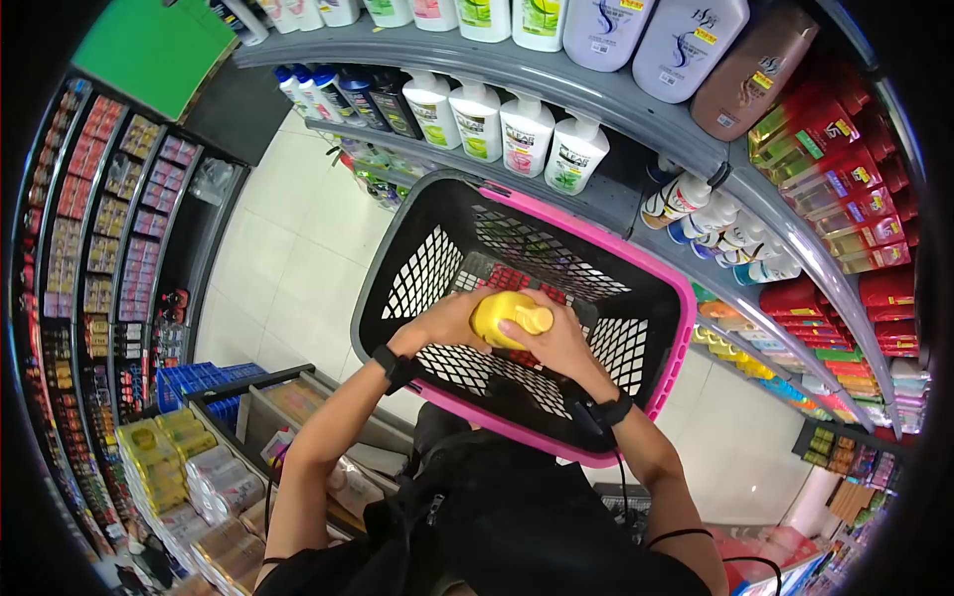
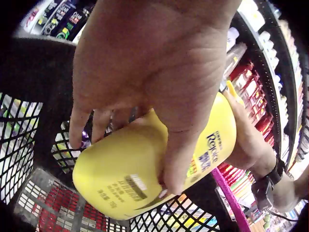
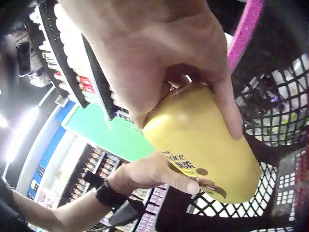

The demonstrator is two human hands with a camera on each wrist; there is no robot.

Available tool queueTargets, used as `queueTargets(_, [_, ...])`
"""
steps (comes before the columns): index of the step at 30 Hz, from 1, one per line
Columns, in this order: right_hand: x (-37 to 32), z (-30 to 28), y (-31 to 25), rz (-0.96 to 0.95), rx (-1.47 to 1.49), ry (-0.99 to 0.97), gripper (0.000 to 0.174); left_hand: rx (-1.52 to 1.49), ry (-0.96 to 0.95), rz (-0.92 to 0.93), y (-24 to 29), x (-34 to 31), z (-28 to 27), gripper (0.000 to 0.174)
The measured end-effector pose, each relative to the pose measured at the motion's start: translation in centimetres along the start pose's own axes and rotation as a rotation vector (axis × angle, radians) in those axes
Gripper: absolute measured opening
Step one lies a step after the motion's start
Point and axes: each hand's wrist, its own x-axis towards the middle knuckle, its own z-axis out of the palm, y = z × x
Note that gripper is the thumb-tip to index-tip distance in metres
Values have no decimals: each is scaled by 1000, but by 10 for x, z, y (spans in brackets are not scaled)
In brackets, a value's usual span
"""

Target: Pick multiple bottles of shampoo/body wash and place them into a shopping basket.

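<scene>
A yellow pump bottle (image 1: 497,320), labelled Rejoice, is held over the black basket with a pink rim (image 1: 517,427). The left hand (image 1: 452,320) grips the lower body of the bottle; in the left wrist view its thumb lies across the label of the bottle (image 2: 120,174). Near the pump end, the right hand (image 1: 561,343) curls its fingers and thumb round the bottle. In the right wrist view the right hand (image 3: 159,53) covers the pump, and the left hand (image 3: 149,171) supports the label side of the bottle (image 3: 207,140).
Shelves of shampoo bottles (image 1: 527,134) curve along the far side and right. Racks of small packets (image 1: 104,219) stand at the left, and stacked packs (image 1: 164,457) sit at the lower left. Pale floor tiles (image 1: 288,238) show beside the basket.
</scene>
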Motion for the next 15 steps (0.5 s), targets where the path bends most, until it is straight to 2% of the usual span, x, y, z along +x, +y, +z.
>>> queueTargets(3, [31,15,32,143,-64,45,53,-46,-102,-149,-42,39,-1,82])
queueTargets(7, [64,46,84,310,-137,142,72,89,-204,-254,-98,86,-2,83])
queueTargets(9, [78,61,104,347,-192,182,75,56,-203,-401,-122,103,-1,76])
queueTargets(11, [89,74,120,431,-159,204,77,90,-233,-411,-164,122,11,68])
queueTargets(12, [98,79,126,513,-186,187,72,74,-242,-389,-181,129,16,64])
queueTargets(15, [118,103,168,533,-220,237,72,64,-252,-478,-200,146,24,55])
